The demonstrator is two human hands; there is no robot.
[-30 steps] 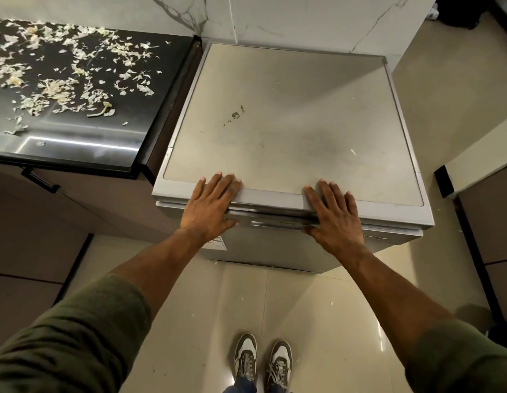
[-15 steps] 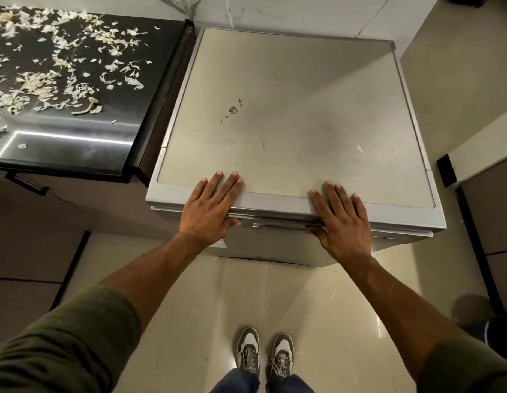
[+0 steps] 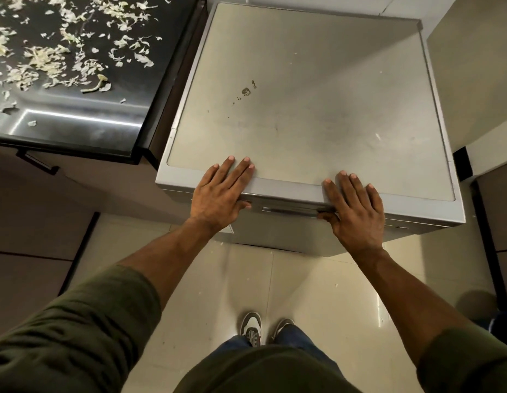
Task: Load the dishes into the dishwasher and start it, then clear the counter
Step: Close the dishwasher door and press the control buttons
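Both hands, left and right, grip spread flat on the dishwasher front edge.

Dishwasher seen from above, flat grey top with small brown stains near centre. Left hand and right hand lie on its front edge, fingers straight on top, thumbs under the lip by the handle. Dark table at left, strewn with pale vegetable scraps. Sneakers on tiled floor.

Home kitchen — dishwasher, scrap-strewn counter, tiled floor.
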